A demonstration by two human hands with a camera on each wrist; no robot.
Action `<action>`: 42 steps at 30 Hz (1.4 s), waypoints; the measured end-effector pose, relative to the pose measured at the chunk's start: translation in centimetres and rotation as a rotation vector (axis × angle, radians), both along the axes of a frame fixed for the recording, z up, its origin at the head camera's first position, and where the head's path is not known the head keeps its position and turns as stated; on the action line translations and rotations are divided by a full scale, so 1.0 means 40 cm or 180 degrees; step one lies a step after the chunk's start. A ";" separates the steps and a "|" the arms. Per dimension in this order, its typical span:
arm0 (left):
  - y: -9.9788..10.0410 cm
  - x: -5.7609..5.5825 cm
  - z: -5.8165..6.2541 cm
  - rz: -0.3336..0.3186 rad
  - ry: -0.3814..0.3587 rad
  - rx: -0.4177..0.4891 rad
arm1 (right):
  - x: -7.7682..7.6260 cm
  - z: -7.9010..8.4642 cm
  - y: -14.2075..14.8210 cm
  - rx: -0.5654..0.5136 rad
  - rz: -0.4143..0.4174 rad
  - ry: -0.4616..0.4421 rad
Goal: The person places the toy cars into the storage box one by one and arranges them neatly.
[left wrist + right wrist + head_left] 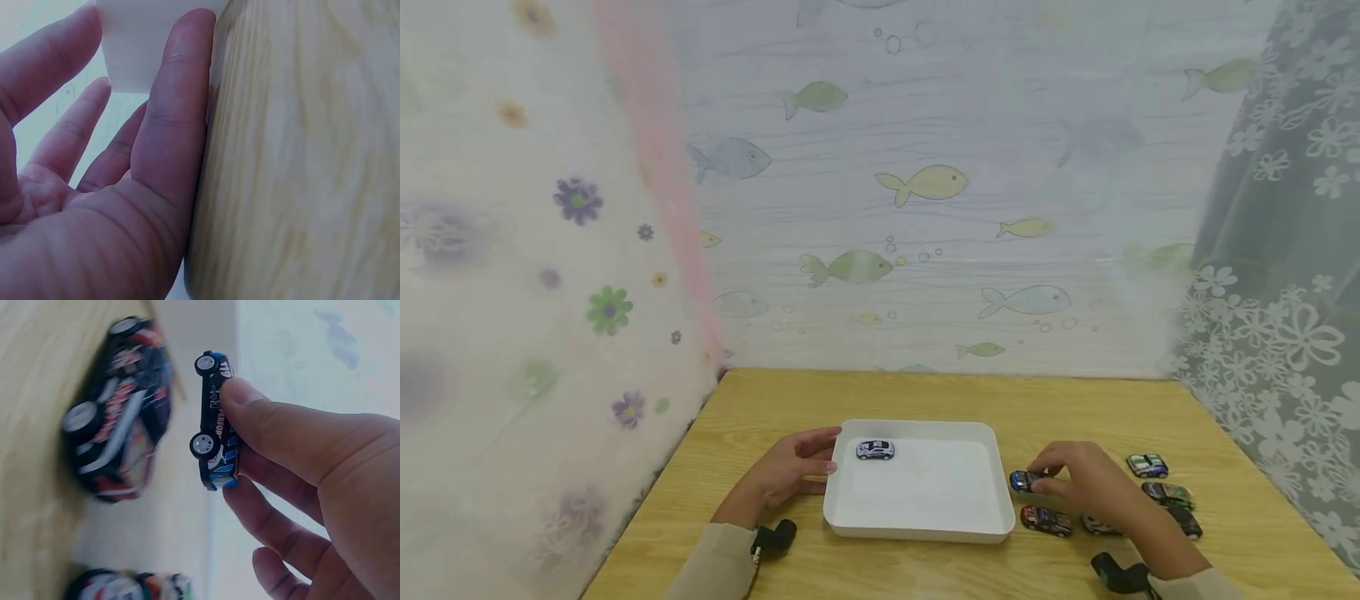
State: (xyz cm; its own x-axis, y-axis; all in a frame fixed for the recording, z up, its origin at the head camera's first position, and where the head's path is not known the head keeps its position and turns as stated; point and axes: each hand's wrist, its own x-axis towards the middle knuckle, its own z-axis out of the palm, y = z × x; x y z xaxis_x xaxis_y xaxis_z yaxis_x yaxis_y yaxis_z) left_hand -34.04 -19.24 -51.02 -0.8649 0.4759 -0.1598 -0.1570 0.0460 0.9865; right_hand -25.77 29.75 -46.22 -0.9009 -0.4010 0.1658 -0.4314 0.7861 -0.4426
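A white tray (925, 492) lies on the table, with a white and dark-blue toy car (876, 450) in its back left part. My left hand (786, 471) rests at the tray's left side, fingers fairly straight. The left wrist view shows these fingers (181, 81) against the tray's pale wall (134, 47). Just right of the tray, my right hand (1086, 487) pinches a blue and black toy car (215, 425) between thumb and fingers. In the right wrist view it appears lifted off the table. A red and black toy car (1047, 521) stands close by, below that hand.
More toy cars stand at the right: a white and green one (1147, 465), a dark green one (1168, 495), a black one (1186, 522) and one partly hidden (1099, 525) under the right hand. Patterned curtains (925, 250) enclose the wooden table (790, 400) behind and on both sides.
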 end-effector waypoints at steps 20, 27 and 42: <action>-0.009 -0.001 0.004 0.0036 -0.0013 -0.0044 | -0.036 0.053 -0.140 -0.0053 0.0124 0.0304; -0.007 0.004 0.008 0.0050 -0.0026 -0.0039 | -0.060 0.050 -0.198 -0.0075 0.0230 0.0254; -0.005 0.004 0.008 0.0014 -0.0028 -0.0016 | -0.108 0.042 -0.309 -0.0085 0.0347 0.0178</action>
